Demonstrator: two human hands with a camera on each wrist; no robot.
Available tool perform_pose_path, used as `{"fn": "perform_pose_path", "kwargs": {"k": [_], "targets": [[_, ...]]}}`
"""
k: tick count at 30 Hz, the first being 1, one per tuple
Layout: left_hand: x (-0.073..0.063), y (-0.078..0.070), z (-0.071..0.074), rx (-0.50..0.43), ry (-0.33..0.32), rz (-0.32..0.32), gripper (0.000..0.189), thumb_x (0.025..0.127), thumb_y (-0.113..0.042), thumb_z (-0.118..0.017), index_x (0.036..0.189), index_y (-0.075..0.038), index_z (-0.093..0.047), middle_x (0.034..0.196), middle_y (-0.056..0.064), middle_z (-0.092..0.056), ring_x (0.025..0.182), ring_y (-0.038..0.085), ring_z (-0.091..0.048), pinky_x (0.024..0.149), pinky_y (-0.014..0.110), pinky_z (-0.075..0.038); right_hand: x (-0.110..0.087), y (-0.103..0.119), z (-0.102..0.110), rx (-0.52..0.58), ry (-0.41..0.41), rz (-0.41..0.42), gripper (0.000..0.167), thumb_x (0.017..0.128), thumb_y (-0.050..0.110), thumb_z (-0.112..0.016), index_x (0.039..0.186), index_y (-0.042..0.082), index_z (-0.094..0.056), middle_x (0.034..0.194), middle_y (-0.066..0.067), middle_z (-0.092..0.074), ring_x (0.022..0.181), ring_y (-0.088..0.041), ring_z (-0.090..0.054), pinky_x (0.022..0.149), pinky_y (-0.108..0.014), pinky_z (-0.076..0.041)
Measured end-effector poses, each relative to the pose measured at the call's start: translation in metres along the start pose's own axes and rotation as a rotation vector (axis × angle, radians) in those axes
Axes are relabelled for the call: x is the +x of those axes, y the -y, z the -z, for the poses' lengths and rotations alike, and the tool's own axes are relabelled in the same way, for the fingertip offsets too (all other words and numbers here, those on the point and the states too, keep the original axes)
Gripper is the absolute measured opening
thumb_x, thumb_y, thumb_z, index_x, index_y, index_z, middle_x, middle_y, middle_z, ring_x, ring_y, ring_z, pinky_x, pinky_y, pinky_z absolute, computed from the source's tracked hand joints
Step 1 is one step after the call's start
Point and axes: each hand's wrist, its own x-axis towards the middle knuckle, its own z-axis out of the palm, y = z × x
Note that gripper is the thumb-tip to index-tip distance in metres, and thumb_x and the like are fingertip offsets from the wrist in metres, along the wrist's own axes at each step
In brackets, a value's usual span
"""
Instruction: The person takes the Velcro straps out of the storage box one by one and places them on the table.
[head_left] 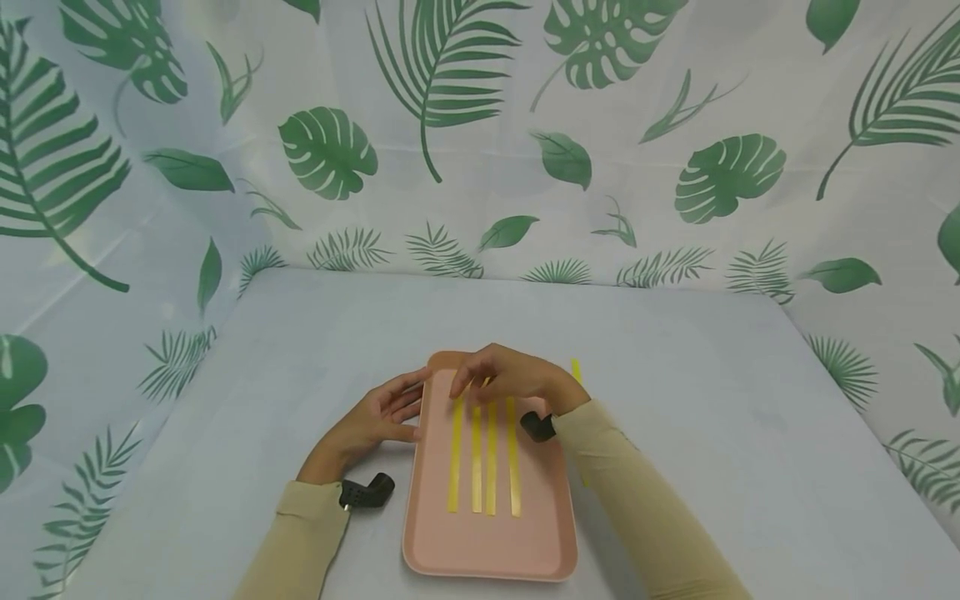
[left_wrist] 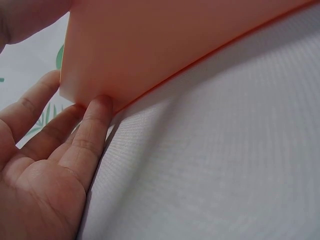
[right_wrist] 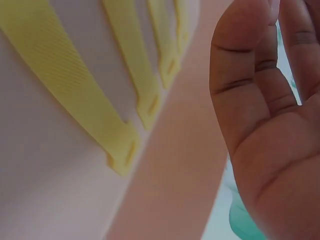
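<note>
Several yellow cable ties [head_left: 454,467] lie lengthwise, side by side, on a pink tray [head_left: 491,550]. Close up in the right wrist view, a cable tie [right_wrist: 65,70] shows a ridged strap and a slotted head. Over the tray's far part hovers my right hand [head_left: 513,375], its fingers loosely bent downward near the ties' far ends. I see nothing held in it; the fingertips are partly hidden. At the tray's left side my left hand [head_left: 375,421] touches the outer wall with its fingertips, fingers fairly straight, as the left wrist view also shows.
Another yellow strip [head_left: 576,368] lies on the white table [head_left: 712,400] just right of the tray, mostly hidden behind my right forearm. Leaf-printed cloth [head_left: 480,183] hangs behind the table and at its sides.
</note>
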Motion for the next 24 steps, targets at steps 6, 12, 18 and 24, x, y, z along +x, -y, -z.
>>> {"fn": "perform_pose_path", "kwargs": {"k": [6,12,18,24], "targets": [[0.0,0.0,0.0,0.003,-0.005,0.009,0.104,0.086,0.008,-0.083,0.166,0.014,-0.018,0.173,0.036,-0.016,0.156,0.052,-0.028,0.115,0.028,-0.051,0.008,-0.002,-0.005,-0.084,0.038,-0.106,0.025,0.097,-0.01,-0.066,0.118,-0.002,-0.077,0.119,-0.01,-0.077,0.094,-0.018,-0.072,0.09,-0.029,-0.06],[0.0,0.001,0.001,0.001,-0.002,0.002,0.103,0.086,0.007,-0.084,0.165,0.016,-0.018,0.173,0.037,-0.016,0.157,0.049,-0.03,0.116,0.028,-0.05,0.012,-0.002,-0.011,-0.103,0.024,-0.202,0.026,0.096,-0.009,-0.069,0.114,0.005,-0.082,0.108,-0.001,-0.077,0.084,-0.012,-0.065,0.081,-0.025,-0.057],[-0.001,0.0,0.001,-0.003,0.0,0.0,0.104,0.086,0.005,-0.084,0.166,0.015,-0.018,0.173,0.036,-0.017,0.156,0.043,-0.035,0.116,0.028,-0.05,0.015,-0.005,-0.016,-0.138,0.01,-0.212,0.026,0.091,-0.007,-0.078,0.11,0.008,-0.084,0.103,0.004,-0.078,0.074,-0.009,-0.051,0.071,-0.021,-0.047],[-0.001,-0.001,0.0,-0.003,-0.006,0.008,0.105,0.086,0.004,-0.085,0.166,0.014,-0.019,0.173,0.036,-0.018,0.156,0.042,-0.036,0.115,0.029,-0.05,0.019,-0.004,-0.02,-0.221,0.008,-0.226,0.027,0.089,-0.008,-0.08,0.107,0.012,-0.085,0.102,0.008,-0.079,0.083,-0.007,-0.058,0.077,-0.02,-0.053]]}}
